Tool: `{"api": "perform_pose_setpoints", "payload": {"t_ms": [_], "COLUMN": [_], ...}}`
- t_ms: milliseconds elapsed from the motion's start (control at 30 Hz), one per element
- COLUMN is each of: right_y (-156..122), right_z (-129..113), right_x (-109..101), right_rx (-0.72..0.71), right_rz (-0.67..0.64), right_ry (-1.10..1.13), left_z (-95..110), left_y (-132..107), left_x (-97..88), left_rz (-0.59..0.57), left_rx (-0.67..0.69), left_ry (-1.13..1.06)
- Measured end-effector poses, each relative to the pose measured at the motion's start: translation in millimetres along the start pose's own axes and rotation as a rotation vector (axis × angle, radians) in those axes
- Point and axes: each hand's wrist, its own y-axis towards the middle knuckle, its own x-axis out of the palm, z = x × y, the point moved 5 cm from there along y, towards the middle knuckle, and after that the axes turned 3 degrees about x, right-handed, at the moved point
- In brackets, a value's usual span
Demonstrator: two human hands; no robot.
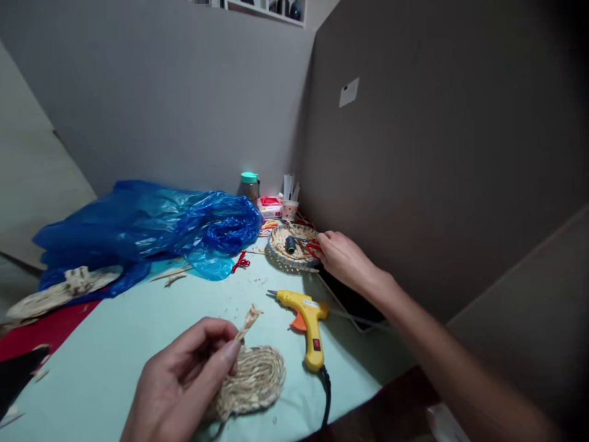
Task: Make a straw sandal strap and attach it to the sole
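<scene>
My left hand (188, 374) is closed, pinching the frayed end of a straw braid (251, 320) between thumb and fingers. Just beneath lies a coiled oval of braided straw (262, 374) on the table, partly hidden by that hand. My right hand (340, 252) reaches to the far right, its fingers closed on the red handles of a pair of scissors (313, 247). The scissors' blades lie over a shallow woven basket (271, 248), which also holds a dark thread spool (289, 244). Between my hands a yellow glue gun (301, 301) rests on its side.
A crumpled blue plastic bag (147, 221) covers the back left. Behind the basket stand a bottle with a teal lid (249, 178), a tissue pack (270, 207) and a paper cup (289, 210). The glue gun's black cord (327, 393) runs off the front edge. Grey walls close in the back and right.
</scene>
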Motion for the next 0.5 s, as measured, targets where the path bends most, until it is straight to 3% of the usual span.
{"api": "perform_pose_setpoints", "payload": {"t_ms": [133,267,367,500], "right_y": [41,57,61,52], "right_z": [25,35,38,45], "right_x": [37,57,54,27], "right_rx": [0.029,0.02,-0.007,-0.043], "right_rz": [-0.123,-0.184,-0.183,-0.142], "right_ry": [-0.078,-0.112,-0.123,-0.11], "left_z": [9,12,9,4], "left_y": [-1,0,2,6], "left_x": [4.4,5.5,5.1,2.5], "left_rz": [0.005,0.032,0.035,0.047], "left_rx": [0.045,0.06,0.043,0.01], "left_ry": [-0.012,0.013,0.014,-0.08]}}
